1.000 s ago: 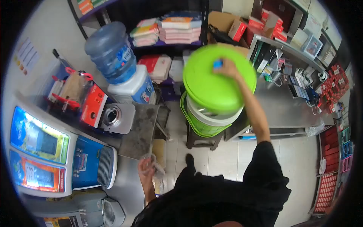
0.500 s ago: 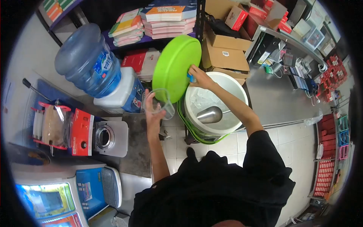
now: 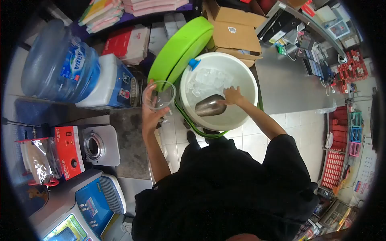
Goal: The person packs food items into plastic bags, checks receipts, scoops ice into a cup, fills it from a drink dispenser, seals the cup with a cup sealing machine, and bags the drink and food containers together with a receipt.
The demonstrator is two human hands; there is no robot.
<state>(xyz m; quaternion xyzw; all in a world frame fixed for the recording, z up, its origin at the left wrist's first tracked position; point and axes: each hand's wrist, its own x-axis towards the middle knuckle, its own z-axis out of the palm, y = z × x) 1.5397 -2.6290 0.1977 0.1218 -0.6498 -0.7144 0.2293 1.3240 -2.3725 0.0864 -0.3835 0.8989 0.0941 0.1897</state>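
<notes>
In my left hand (image 3: 150, 114) is a clear plastic cup (image 3: 160, 95), with my fingers wrapped round its side and its mouth facing up. My right hand (image 3: 233, 96) reaches into a white ice bucket (image 3: 251, 86), over the handle of a metal ice scoop (image 3: 210, 106); its fingers look spread, and the handle is mostly hidden beneath them. Chunks of ice (image 3: 209, 80) lie in the bucket beside the scoop. A green lid (image 3: 179, 50) leans upright against the bucket's left side, and a small blue piece (image 3: 194, 63) sits on the rim near it.
A water dispenser with a large blue bottle (image 3: 60, 66) stands on the left, above a cup sealing machine (image 3: 68, 150). Cardboard boxes (image 3: 233, 34) are behind the bucket. To the right runs a steel counter (image 3: 285, 88) with phones and cables at its far side.
My right hand has left the green lid and moved down into the bucket to the scoop's handle. The lid now leans unheld. The cup stays in my left hand; the view has shifted.
</notes>
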